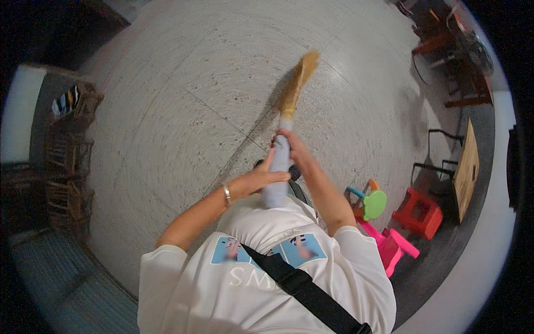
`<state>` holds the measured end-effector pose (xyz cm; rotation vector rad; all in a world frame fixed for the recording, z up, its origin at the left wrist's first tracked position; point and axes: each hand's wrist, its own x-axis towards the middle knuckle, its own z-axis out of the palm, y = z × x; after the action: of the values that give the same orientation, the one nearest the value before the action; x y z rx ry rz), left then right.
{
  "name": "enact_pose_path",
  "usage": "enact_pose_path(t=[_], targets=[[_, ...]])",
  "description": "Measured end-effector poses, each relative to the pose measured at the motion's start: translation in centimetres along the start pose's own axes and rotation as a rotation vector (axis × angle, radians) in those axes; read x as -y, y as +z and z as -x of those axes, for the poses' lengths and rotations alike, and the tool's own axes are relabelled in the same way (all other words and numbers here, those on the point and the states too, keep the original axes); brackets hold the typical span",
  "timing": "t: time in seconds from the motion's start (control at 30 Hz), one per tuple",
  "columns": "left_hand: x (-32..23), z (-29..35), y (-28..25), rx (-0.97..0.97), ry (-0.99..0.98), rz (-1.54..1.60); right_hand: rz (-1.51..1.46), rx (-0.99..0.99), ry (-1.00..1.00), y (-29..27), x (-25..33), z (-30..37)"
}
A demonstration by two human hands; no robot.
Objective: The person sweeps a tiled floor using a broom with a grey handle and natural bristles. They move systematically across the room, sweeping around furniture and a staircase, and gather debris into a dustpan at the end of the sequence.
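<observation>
A straw broom (280, 146) reaches out from my waist over the floor, its thick handle wrapped in pale grey. Its yellow-brown bristles (302, 75) point away from me and lean slightly right. My right hand (293, 146) is closed round the upper wrapped part, near where the straw begins. Closer to my body, my left hand (260, 179) grips the same handle, thumb along one side and fingers across it. A light-coloured bracelet (227, 194) circles my left wrist. The handle's near end is blurred in front of my white shirt.
Speckled grey floor (189, 111) spreads ahead. To the right stand a green-topped stool (374, 205), a red plastic stool (418, 214), a pink plastic item (391, 250) and a wooden-topped folding table (467, 172). Wooden chairs (69, 153) line the left side.
</observation>
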<state>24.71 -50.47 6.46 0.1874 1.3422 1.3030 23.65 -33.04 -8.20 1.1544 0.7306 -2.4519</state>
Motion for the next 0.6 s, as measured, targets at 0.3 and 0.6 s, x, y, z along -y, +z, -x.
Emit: enact_pose_path(t=[0.3, 0.6], targets=[[3.6, 2.9, -3.3, -0.054, -0.082, 0.516, 0.848, 0.153, -0.034, 4.9, 3.3, 6.6], [10.1, 2.9, -4.0, -0.469, 0.014, 1.072, 1.602, 0.779, 0.077, 4.8, -7.1, -3.5]])
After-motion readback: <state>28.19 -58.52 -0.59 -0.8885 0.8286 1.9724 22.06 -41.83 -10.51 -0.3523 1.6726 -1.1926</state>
